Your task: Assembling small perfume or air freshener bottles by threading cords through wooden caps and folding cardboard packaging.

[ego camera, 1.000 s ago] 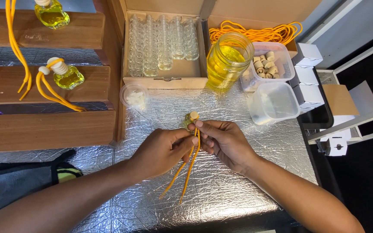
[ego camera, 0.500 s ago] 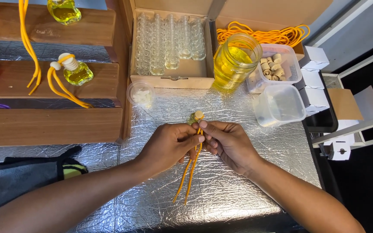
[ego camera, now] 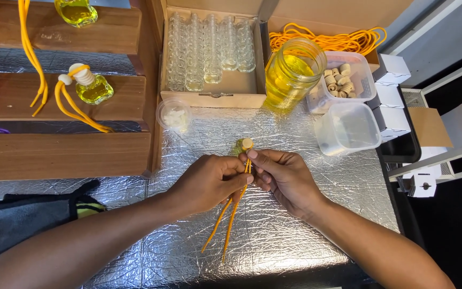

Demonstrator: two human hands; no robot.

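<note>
Cord (ego camera: pixel 230 214), orange and doubled, is being pinched just under its small wooden cap (ego camera: pixel 247 143) by left hand (ego camera: pixel 209 182) and right hand (ego camera: pixel 284 176), both closed on it above the foil-covered table (ego camera: pixel 295 235). Looking light, limp and probably slick, its two tails are dangling below the grip. Holding close to the cap is likely giving best control; a small bottle seems hidden behind the fingers, can't tell.

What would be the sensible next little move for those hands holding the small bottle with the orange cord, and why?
Probably slide the wooden cap down snug. Both hands, left hand and right hand, pinch the small bottle at its neck, and the orange cord hangs loose below over the foil-covered table. The finished bottle on the wooden shelf looks capped.
</note>
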